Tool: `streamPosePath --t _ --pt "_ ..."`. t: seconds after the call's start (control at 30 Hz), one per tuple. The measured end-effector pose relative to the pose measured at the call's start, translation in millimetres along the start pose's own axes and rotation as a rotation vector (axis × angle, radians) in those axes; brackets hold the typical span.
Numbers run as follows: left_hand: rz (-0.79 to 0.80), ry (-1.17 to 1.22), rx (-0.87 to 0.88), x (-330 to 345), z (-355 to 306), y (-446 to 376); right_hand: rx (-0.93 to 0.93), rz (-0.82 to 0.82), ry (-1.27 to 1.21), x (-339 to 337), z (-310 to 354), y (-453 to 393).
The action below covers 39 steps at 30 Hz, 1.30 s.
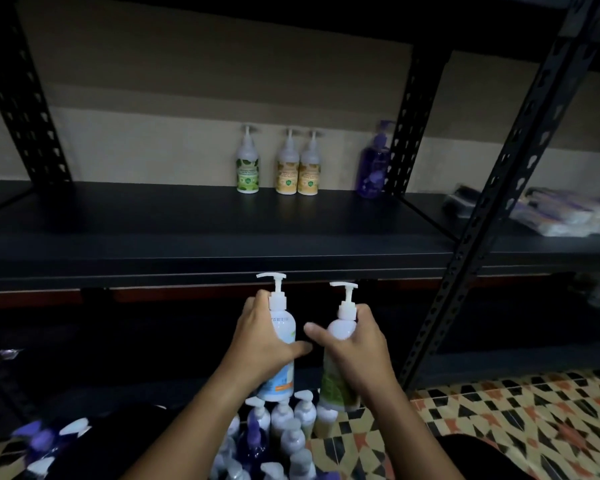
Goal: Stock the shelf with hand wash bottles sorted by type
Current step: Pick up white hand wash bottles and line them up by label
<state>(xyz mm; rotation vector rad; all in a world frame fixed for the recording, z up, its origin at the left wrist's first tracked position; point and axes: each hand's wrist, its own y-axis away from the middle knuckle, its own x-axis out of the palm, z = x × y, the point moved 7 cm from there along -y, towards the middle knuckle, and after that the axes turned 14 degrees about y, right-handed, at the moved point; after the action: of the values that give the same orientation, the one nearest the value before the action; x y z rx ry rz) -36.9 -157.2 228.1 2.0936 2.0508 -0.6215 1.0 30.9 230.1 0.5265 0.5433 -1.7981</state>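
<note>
Left hand (264,337) grips a blue-labelled bottle (280,344), right hand (355,355) a green-labelled bottle (338,362), both upright, pumps up, below the shelf (187,244) front edge; four bottles line its back.

Dim, underexposed; edges blurred and bowed (wide-angle); corners dark.

Blue-label pump bottle (280,341) and green-label pump bottle (338,362) upright below dark shelf (187,237), four bottles standing at its back
</note>
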Motion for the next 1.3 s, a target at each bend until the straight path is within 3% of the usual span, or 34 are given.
streamPosePath --t 0.2,0.53,0.87,1.13,1.3 --pt "-0.042 0.043 -0.044 -5.0 7.4 1.0 0.007 0.011 0.158 -3.5 -4.2 -0.3" --pt "-0.151 0.295 0.027 -15.1 0.7 4.3 0.069 -0.157 -0.148 -18.6 -17.7 5.2" --pt "0.0 0.527 0.009 -1.9 -11.0 8.2 -0.111 -0.048 -0.146 -2.1 1.1 12.5" --pt "-0.035 0.467 0.023 -0.3 -7.1 3.8 -0.093 -0.034 -0.048 1.2 -3.2 9.4" --pt "-0.04 0.276 0.045 -1.2 0.2 3.5 -0.034 -0.017 -0.014 4.2 -10.5 6.1"
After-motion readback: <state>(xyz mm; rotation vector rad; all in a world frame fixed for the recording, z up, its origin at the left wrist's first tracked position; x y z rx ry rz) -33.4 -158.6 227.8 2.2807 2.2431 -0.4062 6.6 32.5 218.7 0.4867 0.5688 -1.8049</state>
